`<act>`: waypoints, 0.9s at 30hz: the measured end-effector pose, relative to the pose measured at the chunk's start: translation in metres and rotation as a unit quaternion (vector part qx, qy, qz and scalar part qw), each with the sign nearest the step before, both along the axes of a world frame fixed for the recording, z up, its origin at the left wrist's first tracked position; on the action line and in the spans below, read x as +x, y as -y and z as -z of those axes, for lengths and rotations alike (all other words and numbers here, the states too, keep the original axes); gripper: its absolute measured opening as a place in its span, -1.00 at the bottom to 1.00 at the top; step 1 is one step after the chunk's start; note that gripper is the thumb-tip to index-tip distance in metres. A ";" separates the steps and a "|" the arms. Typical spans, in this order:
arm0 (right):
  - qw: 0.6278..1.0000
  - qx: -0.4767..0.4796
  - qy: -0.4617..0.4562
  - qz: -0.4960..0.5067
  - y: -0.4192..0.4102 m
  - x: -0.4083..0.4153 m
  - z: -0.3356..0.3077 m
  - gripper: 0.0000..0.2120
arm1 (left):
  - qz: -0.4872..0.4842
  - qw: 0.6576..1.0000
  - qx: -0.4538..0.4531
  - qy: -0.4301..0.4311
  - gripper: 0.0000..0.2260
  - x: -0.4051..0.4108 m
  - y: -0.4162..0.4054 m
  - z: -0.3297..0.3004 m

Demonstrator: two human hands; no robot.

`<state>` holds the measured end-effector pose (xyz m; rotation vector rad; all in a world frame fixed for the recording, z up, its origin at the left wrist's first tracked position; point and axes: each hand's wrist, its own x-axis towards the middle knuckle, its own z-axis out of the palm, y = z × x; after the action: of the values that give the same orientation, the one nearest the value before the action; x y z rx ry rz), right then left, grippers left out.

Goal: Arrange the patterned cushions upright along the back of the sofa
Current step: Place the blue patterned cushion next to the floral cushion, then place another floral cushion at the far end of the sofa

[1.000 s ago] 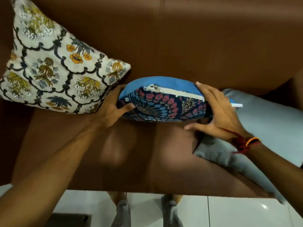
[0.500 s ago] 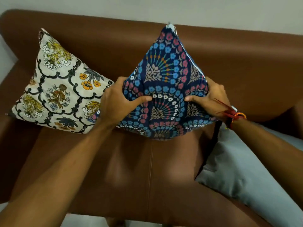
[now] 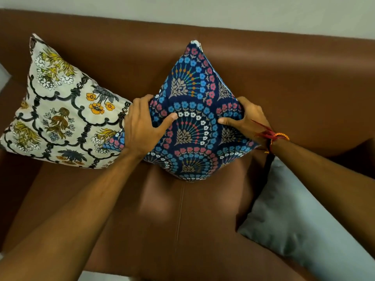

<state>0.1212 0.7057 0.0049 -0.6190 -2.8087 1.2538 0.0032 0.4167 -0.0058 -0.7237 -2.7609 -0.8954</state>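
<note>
A navy cushion [image 3: 194, 98] with blue, pink and white flower fans stands on one corner against the middle of the brown sofa back [image 3: 284, 78]. My left hand [image 3: 144, 126] grips its left corner and my right hand [image 3: 245, 118] grips its right corner, thumbs pressed into the front. A cream cushion [image 3: 58, 110] with black scallops and yellow flowers leans upright against the sofa back at the left, its right corner tucked behind my left hand.
A plain grey-blue cushion [image 3: 300, 224] lies flat on the seat at the right, under my right forearm. The brown leather seat [image 3: 162, 220] spreads below the cushions. A pale wall [image 3: 203, 11] runs behind the sofa. White floor shows at the bottom edge.
The navy cushion went from lying flat with its blue zipped side up to standing on a corner against the sofa back. Both hands kept hold of it. The view tilted upward.
</note>
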 end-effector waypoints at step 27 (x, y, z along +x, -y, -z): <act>0.974 0.188 0.063 0.114 -0.146 0.432 0.044 -0.19 | 0.435 0.856 -0.267 -0.082 -0.15 0.404 -0.220 0.133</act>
<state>0.5530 0.8521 -0.0395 -0.9843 -2.8522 0.6431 0.4068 0.6372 -0.1384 -2.1210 -2.4631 -0.0731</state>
